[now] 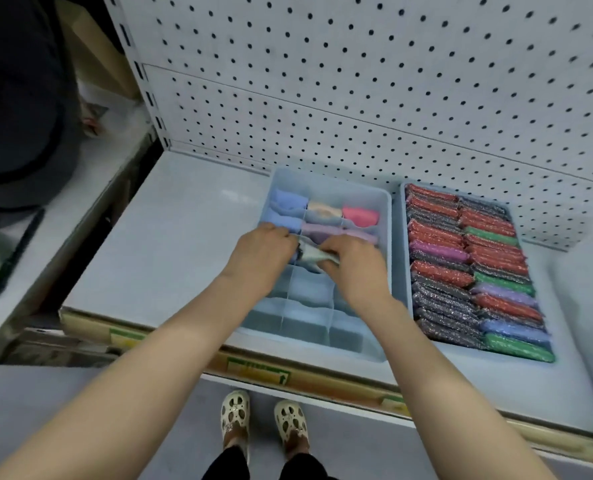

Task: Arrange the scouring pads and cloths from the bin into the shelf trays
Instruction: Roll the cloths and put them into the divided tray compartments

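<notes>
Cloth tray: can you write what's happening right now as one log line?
left hand + right hand: tucking grey cloth | divided tray: front cells empty | pad tray: full

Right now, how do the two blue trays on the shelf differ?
The divided tray is split by partitions into small cells; the scouring-pad tray shows no dividers. The divided tray holds folded cloths only in its far rows, with near cells empty; the scouring-pad tray is packed full with glittery pads in two columns. Both hands, left hand and right hand, work a cloth in the divided tray; nothing touches the other. Both are pale blue, side by side.
</notes>
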The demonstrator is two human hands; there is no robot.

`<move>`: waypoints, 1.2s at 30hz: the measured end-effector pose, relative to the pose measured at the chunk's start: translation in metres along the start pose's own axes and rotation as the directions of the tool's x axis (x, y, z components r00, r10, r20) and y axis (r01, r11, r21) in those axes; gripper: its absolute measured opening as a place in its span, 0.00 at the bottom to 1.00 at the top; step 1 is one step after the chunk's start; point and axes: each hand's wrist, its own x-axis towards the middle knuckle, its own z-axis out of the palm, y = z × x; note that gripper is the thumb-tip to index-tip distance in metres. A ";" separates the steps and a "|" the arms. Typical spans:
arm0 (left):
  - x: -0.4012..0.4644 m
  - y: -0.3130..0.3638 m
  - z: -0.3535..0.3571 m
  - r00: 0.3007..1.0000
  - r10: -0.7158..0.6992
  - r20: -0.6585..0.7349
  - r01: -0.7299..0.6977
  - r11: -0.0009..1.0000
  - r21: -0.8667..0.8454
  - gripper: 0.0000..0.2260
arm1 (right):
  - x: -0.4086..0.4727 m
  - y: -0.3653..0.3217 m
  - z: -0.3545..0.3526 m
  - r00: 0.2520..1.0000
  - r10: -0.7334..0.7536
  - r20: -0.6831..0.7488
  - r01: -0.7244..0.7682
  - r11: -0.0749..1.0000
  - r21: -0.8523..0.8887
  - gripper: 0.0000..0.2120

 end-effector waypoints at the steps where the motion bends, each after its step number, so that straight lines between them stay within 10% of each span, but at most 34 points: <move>1: -0.001 -0.001 0.003 0.999 0.009 -0.037 -0.009 1.000 -0.012 0.06 | 0.001 -0.004 0.000 1.000 -0.005 -0.001 0.005 0.997 -0.083 0.09; 9: -0.005 -0.004 0.004 0.994 0.067 -0.085 -0.067 0.998 0.006 0.09 | 0.005 -0.029 -0.008 1.000 -0.012 -0.029 0.002 0.940 -0.342 0.07; 15: -0.005 -0.008 0.009 0.991 0.082 -0.109 -0.085 0.996 -0.029 0.07 | -0.003 -0.025 0.007 0.998 0.035 -0.048 -0.042 0.986 -0.163 0.07; 23: -0.014 -0.001 -0.004 0.982 0.036 -0.184 -0.080 0.969 -0.234 0.12 | -0.089 0.023 -0.026 0.896 0.054 -0.441 -0.016 0.996 0.091 0.11; 36: 0.007 0.258 -0.034 0.893 0.368 -0.259 -0.449 0.760 -0.470 0.12 | -0.271 0.226 -0.139 0.647 0.330 -0.687 -0.315 0.937 0.153 0.11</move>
